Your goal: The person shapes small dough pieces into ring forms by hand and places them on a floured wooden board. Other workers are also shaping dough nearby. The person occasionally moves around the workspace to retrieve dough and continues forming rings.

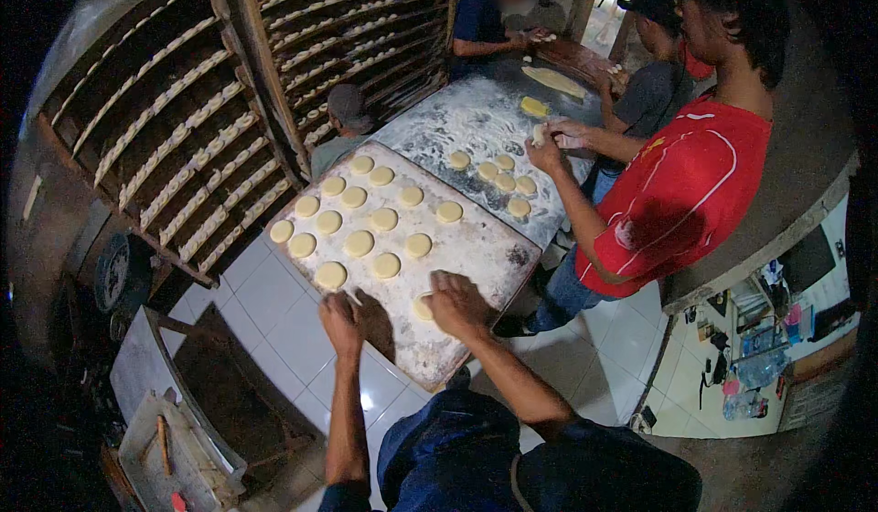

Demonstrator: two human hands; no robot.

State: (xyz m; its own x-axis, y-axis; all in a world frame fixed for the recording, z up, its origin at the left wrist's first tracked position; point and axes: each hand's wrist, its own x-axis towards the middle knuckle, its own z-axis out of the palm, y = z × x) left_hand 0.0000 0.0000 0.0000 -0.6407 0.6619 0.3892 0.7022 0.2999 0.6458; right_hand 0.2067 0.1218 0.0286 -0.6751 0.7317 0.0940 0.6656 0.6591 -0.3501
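My right hand [450, 300] is lowered over a pale round dough piece [422, 309] at the near right of the floured board [476, 265], its curled fingers on that piece. My left hand [340, 315] is closed at the board's near left edge, just below another dough round [331, 275]; what its fingers hold, if anything, is hidden. Several more flat dough rounds [384, 219] are spread in rough rows over the board.
A floury table [425, 118] with more rounds adjoins the board. A co-worker in red [686, 183] handles dough at right; other people [476, 27] work behind. Racks of dough [165, 137] line the left wall. A metal stand [146, 356] is at lower left.
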